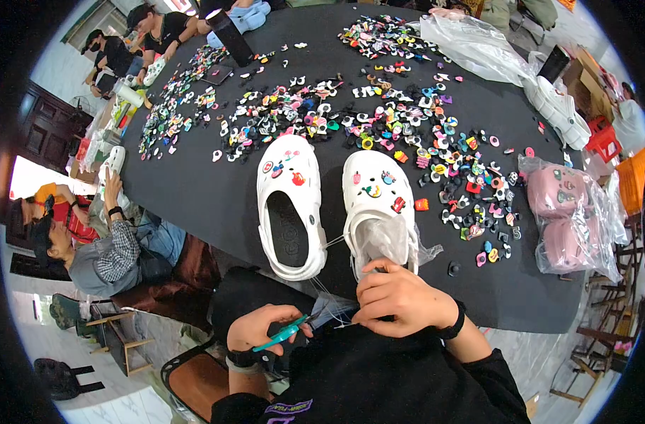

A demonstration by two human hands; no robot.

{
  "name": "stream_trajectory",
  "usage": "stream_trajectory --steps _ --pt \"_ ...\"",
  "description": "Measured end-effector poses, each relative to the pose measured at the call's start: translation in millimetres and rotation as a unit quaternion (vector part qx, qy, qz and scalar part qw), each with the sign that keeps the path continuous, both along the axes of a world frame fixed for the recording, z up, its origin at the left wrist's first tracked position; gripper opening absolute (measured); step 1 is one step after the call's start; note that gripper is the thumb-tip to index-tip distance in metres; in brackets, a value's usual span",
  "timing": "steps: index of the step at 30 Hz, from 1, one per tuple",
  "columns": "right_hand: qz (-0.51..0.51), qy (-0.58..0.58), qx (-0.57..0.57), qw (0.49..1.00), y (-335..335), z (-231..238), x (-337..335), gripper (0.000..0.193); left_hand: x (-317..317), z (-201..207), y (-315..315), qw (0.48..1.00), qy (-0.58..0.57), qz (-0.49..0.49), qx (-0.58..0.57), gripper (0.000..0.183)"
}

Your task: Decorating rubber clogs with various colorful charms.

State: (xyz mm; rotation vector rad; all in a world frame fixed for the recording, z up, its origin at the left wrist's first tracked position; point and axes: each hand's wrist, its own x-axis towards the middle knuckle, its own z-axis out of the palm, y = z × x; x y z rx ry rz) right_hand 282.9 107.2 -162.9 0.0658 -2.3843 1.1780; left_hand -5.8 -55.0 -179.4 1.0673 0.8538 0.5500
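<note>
Two white clogs with small colourful charms on their toes stand on the black table: the left clog [288, 159] and the right clog [368, 169]. Clear crumpled plastic [382, 237] fills the right one's opening. Thin clear cords [321, 288] hang at their heels. My left hand [266, 326], below the left clog, is closed around teal-handled scissors [283, 335], whose dark blades point toward the cords. Just behind the right clog's heel, my right hand [404, 300] has its fingers pinched on the cord ends; the exact grip is partly hidden.
Heaps of loose shoe charms [287, 109] cover much of the black table [188, 201]. Bagged pink clogs [564, 212] lie at the right, with another white clog [559, 113] beyond. A dark bottle [229, 37] stands at the far left. A person [117, 254] sits at the left edge.
</note>
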Motion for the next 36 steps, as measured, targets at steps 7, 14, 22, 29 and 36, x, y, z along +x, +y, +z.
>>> stream_trajectory --steps 7,14,22,29,36 --pt "-0.003 0.009 -0.003 1.0 -1 0 0 0.006 -4 7 -1 1.0 0.024 -0.003 -0.017 0.081" --pt "-0.008 0.014 0.0 1.0 -1 -3 -1 0.006 -7 8 -2 0.998 0.026 0.002 -0.054 0.088" --pt "-0.005 0.011 0.027 1.0 -2 -2 0 0.006 20 11 14 0.995 0.023 0.076 -0.066 0.076" --pt "-0.003 0.019 0.022 1.0 -3 -2 0 0.005 22 12 15 0.98 0.108 0.141 -0.086 0.029" --pt "-0.017 0.025 -0.022 0.999 -1 -3 1 0.005 6 7 -8 0.989 0.028 0.094 -0.11 0.033"
